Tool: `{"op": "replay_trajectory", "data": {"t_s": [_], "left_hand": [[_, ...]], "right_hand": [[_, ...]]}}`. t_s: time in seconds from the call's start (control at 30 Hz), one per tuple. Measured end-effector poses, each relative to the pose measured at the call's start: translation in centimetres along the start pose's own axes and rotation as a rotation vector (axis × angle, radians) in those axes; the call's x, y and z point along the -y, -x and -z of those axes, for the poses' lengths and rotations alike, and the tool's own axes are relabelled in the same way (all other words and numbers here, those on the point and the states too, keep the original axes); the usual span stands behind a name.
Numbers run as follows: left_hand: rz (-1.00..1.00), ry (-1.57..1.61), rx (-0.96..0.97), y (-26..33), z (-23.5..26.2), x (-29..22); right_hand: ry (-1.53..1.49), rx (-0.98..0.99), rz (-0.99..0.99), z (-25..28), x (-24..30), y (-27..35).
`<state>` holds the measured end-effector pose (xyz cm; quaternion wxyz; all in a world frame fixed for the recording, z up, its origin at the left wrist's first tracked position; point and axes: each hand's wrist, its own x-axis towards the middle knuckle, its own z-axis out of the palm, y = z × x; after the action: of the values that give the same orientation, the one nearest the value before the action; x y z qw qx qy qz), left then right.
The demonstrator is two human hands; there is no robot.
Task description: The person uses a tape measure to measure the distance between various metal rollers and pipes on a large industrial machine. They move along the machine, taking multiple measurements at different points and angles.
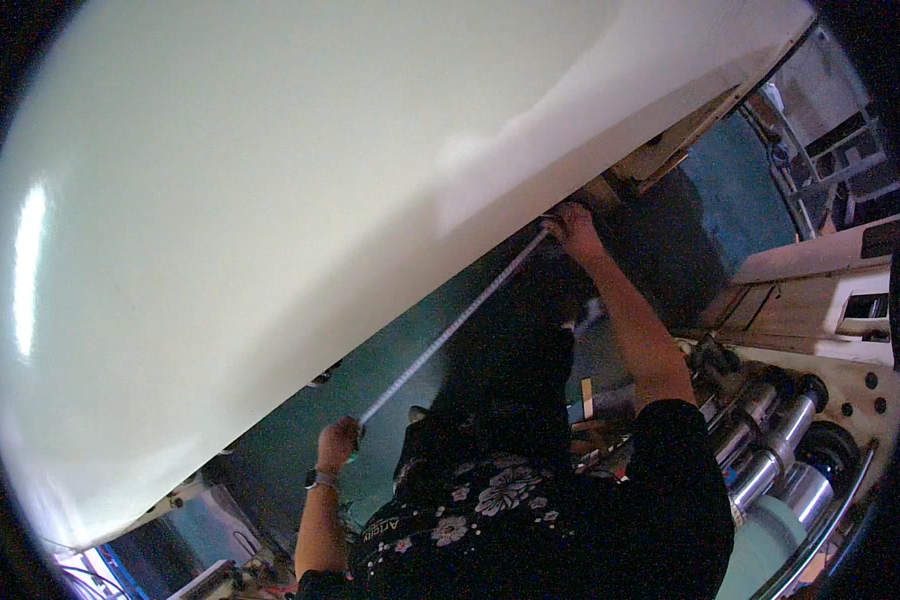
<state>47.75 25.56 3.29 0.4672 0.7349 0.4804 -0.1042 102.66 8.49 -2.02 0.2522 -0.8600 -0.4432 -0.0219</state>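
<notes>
A pale tape measure blade (450,332) is stretched slantwise between my two hands. At its lower left end, my left hand (337,444), with a band on the wrist, is closed around the tape measure; a bit of green shows under the fingers. My right hand (573,230) is closed at the upper right end of the blade, close by the lower edge of a large, glossy off-white surface (250,200). The fingertips and the blade's end there are partly in shadow. The blade runs roughly along that edge, a little apart from it.
At the lower right are shiny metal rollers (785,435) on a pale machine frame (870,370), with a curved metal rail (840,520) beside them. Metal framework (820,160) stands at the far right. The floor (735,185) is blue-green.
</notes>
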Motion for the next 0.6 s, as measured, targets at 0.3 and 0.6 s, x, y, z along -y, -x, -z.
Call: {"op": "replay_trajectory", "data": {"t_s": [0.3,0.6], "left_hand": [[-0.382,-0.160,-0.283,-1.1,6.0,-1.9],[-0.494,-0.051,-0.471,-3.8,8.0,1.2]], "right_hand": [[-0.591,-0.436,-0.262,-4.7,-0.8,-0.6],[-0.977,-0.381,-0.405,-5.5,0.4,-1.2]]}}
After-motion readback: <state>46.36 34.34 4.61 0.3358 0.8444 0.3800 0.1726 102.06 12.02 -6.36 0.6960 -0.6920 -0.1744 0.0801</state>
